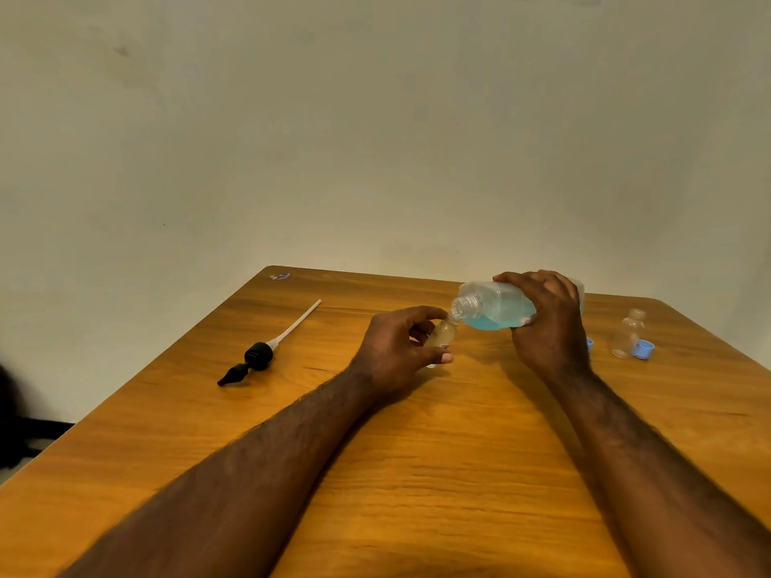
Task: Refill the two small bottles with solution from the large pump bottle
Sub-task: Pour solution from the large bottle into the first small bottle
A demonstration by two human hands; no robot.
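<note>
I see right hand [550, 327] gripping tilted large clear bottle of blue liquid [496, 312], mouth touching small clear bottle [443, 333] pinched by left hand [392, 348].

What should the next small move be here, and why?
Probably tip the large bottle a little further with the right hand: its open mouth sits at the neck of the small bottle that the left hand holds, but the blue solution seems pooled short of the mouth.

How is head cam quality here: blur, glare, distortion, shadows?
Head view: warm, dim, even light, no hard glare; wide-angle lens stretches the table; soft shadows under the left hand and right hand; slightly soft, so the clear small bottle at right reads faint.
</note>
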